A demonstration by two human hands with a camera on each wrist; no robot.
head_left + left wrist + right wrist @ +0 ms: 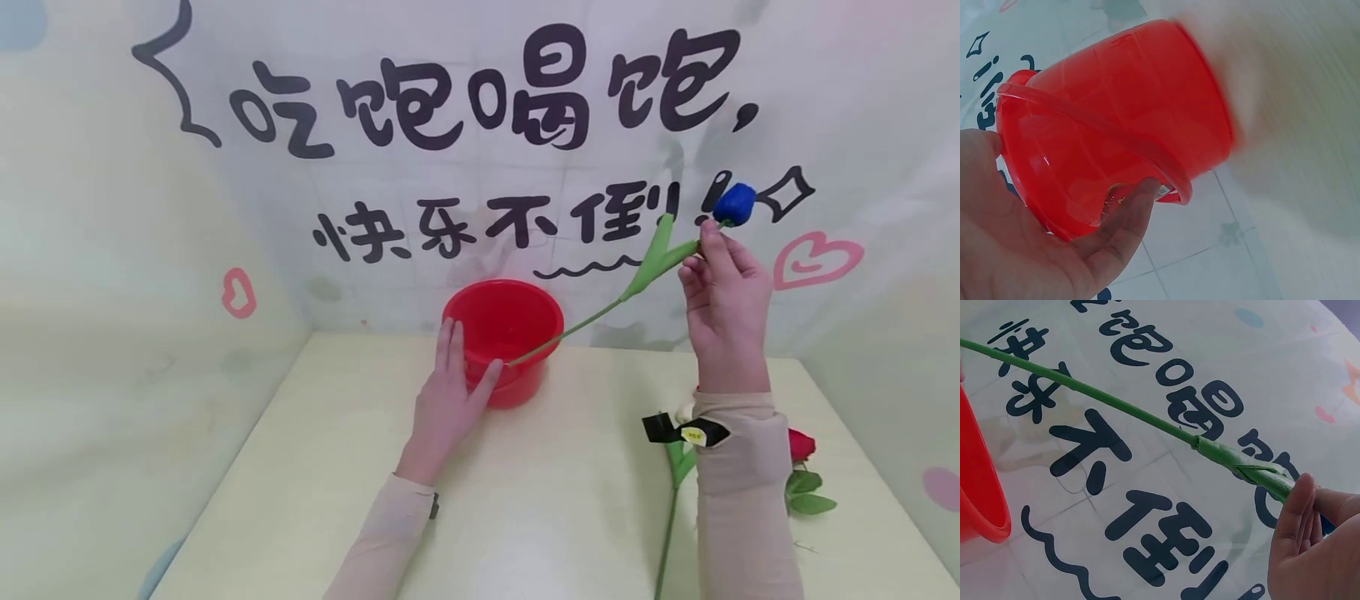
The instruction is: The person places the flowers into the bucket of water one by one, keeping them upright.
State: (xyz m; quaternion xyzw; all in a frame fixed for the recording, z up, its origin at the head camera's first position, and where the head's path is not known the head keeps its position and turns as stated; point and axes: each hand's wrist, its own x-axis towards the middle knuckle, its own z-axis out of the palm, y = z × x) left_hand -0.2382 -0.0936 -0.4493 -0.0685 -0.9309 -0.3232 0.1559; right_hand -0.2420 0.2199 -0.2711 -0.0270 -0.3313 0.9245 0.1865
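Observation:
A red plastic bucket [517, 393] stands upright near the back of the table, its handle [1088, 119] hanging down the side in the left wrist view. My left hand [450, 400] rests against the bucket's near left side, fingers extended and thumb near the rim. Up to the right, my right hand [727, 308] pinches an artificial blue tulip [735, 204] just below its bloom. The tulip's green stem [581, 322] slants down leftward, its lower end over the bucket's front rim by my left thumb. In the right wrist view the bloom is mostly hidden behind the fingers.
A red rose [801, 445] with green leaves lies on the table right of my right forearm. Another flower's green stem [670, 521] lies left of that forearm, which partly hides it. Behind the table [540, 500] rises a pale wall covering with black lettering.

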